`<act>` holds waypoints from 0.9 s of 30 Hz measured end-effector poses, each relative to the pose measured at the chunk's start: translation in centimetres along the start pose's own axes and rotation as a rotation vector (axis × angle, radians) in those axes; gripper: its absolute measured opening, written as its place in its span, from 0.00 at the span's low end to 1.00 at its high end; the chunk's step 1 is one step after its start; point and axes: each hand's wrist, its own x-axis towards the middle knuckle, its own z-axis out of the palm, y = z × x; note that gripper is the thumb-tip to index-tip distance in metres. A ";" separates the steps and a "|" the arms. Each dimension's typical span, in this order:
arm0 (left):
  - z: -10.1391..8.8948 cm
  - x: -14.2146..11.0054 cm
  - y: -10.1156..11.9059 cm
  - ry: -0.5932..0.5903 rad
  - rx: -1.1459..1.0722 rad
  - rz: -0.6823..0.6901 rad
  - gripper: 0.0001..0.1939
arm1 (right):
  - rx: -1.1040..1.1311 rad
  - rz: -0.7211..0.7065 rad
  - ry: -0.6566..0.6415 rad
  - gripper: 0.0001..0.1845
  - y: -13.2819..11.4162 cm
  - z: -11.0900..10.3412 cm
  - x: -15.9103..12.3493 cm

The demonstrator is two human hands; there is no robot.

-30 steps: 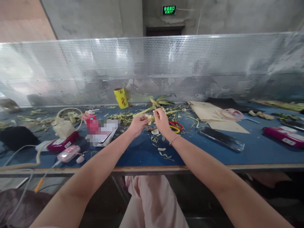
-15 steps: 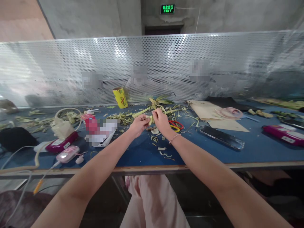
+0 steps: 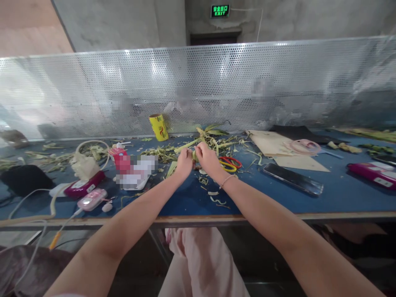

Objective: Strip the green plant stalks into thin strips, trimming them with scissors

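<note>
My left hand [image 3: 185, 162] and my right hand [image 3: 206, 158] meet over the middle of the table, fingers closed. Between their fingertips is a small pale yellow-green plant piece [image 3: 194, 156], mostly covered by the fingers. A flat green strip [image 3: 172, 168] shows beside my left hand; whether it belongs to the held piece I cannot tell. Just beyond my hands lie long pale green leaves and stalks [image 3: 187, 145]. To the right of my right hand are a red-handled and yellow-handled tool [image 3: 229, 163], its other end hidden. Curled peelings [image 3: 213, 193] lie nearer to me.
A yellow tube [image 3: 159, 128] stands by the perforated metal screen [image 3: 198, 74]. On the right lie a phone [image 3: 293, 179], brown paper sheets [image 3: 272, 144] and a magenta device [image 3: 371, 175]. On the left are another magenta device [image 3: 85, 185], cables and a red packet [image 3: 121, 159].
My left hand has turned and closed more tightly, drawing up near my right hand, and the green strip now shows beside it. The view has shifted slightly.
</note>
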 end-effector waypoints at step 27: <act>-1.0 0.6 0.5 0.204 -0.088 0.114 0.12 | 0.508 0.220 0.023 0.10 -0.5 -0.5 0.7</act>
